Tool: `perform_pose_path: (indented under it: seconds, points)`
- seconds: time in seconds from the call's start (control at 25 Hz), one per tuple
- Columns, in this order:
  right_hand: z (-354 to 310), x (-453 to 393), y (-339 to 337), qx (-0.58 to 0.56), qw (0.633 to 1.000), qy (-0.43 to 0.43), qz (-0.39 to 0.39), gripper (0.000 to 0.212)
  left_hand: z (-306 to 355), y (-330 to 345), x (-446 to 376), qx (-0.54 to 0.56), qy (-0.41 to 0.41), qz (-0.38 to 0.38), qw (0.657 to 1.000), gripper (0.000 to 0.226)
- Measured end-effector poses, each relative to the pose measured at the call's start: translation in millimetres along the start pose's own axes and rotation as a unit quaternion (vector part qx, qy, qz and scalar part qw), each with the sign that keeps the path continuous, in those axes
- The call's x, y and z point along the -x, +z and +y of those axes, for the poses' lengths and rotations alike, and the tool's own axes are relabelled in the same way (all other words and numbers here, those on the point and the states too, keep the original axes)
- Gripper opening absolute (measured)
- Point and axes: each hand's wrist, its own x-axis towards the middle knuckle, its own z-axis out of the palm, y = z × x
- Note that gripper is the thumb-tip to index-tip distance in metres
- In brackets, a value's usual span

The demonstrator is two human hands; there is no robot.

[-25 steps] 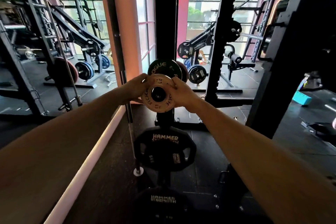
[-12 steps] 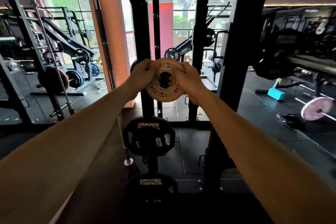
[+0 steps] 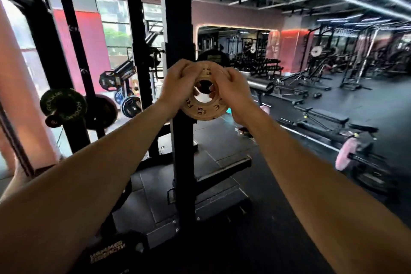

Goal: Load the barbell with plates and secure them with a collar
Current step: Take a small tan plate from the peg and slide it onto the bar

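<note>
Early stage: my left hand (image 3: 178, 87) and right hand (image 3: 235, 93) clasp the small tan round metal plate (image 3: 203, 110) at chest height, beside the black steel rack upright (image 3: 178, 29); loading and collar remain.

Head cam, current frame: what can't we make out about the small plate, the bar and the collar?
- Small tan plate: brand lettering covered by left hand and right hand; only "0.5 KG" reads.
- Barbell sleeve: blurred, its near end hidden behind the right hand.
- Collar: none can be made out anywhere in the head view.
- Pink plate at right: motion blur, no markings legible.
</note>
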Motion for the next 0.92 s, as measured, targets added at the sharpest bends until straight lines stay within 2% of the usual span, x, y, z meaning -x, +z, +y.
perform_pose_path:
  seconds: [0.16,0.36,0.48,0.64,0.72,0.8,0.92]
  points:
    - [0.9,6.6,-83.8,0.005,0.998,-0.011,0.067,0.029,27.8,82.3,6.6,0.021,0.005,-0.042,0.999,0.016]
    - [15.9,-10.3,-162.4,0.008,0.998,-0.01,0.068,0.03,37.1,165.6,5.4,0.024,-0.004,-0.04,0.999,0.017]
    - [32.8,-29.4,-203.8,0.0,0.999,0.004,0.038,0.027,33.3,213.9,0.0,0.011,-0.018,-0.016,1.0,0.017]
    - [52.2,-56.2,-241.8,-0.003,1.0,0.013,0.003,0.028,21.0,260.0,-7.2,-0.012,-0.051,0.037,0.998,0.027]
    - [61.3,-65.0,-252.1,-0.004,1.0,0.025,-0.019,0.027,14.7,274.7,-7.8,-0.013,-0.063,0.05,0.997,0.025]
    - [75.0,-80.6,-261.5,-0.009,0.998,0.042,-0.047,0.035,8.0,289.4,-11.8,-0.023,-0.077,0.062,0.995,0.023]
    - [85.6,-95.6,-266.8,-0.03,0.997,0.05,-0.054,0.039,-1.5,297.5,-19.8,-0.035,-0.079,0.066,0.994,0.022]
